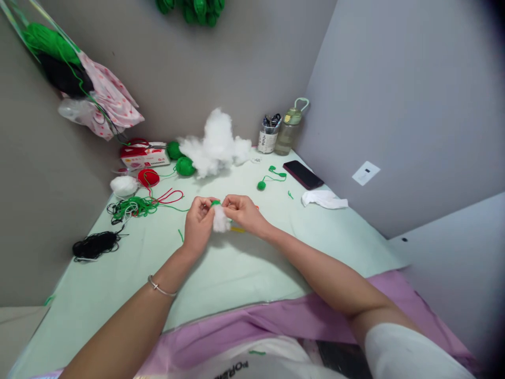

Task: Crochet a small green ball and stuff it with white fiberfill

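Note:
Over the middle of the table, my left hand [199,220] is closed on a small green crochet piece [215,202]. A tuft of white stuffing [221,219] hangs out of it between my hands. My right hand [243,210] pinches at the tuft's upper right side, its fingertips close to the green piece. Most of the green piece is hidden by my fingers. Just below my right hand lies a yellow stick-like thing [238,229], partly covered, and a bit of orange shows behind that hand.
A large heap of white stuffing [216,142] sits at the back, beside green yarn balls [185,166]. Red [149,177] and black yarn [96,245] lie left. A phone [303,175], bottle [288,131], pen cup [268,140] and white cloth [324,199] are right.

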Tool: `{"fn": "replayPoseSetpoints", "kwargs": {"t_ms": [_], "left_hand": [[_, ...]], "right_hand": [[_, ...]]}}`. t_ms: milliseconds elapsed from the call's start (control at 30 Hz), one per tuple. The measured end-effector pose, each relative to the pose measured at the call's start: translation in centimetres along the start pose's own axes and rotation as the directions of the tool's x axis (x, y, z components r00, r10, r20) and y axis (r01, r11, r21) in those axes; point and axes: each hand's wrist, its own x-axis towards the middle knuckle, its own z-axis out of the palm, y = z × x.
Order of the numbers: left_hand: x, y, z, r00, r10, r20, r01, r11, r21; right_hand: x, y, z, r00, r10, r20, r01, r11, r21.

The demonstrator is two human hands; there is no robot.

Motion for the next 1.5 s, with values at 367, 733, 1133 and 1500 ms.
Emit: {"fn": "replayPoseSetpoints", "kwargs": {"t_ms": [367,733,1133,1500], "left_hand": [[0.7,0.2,-0.9,0.976,-0.142,0.167,0.146,0.989,-0.012],[0.7,-0.7,-0.1,0.986,-0.164,-0.012,0.164,0.986,-0.019],[0.9,0.0,-0.7,0.965,-0.226,0.135,0.235,0.971,-0.05],[0.7,-1.7,-0.2,0.999,0.002,-0.042,-0.001,1.0,0.021]], "right_hand": [[-0.3,0.0,-0.6,0.996,0.0,-0.087,-0.009,0.995,-0.104],[-0.7,-0.6,0.3,0.999,-0.047,-0.02,0.042,0.973,-0.226],[0.3,1.2,-1.1,0.989,0.008,-0.146,-0.046,0.964,-0.26],[-0.4,-0.2,0.3,0.997,-0.069,-0.018,0.065,0.986,-0.155]]}}
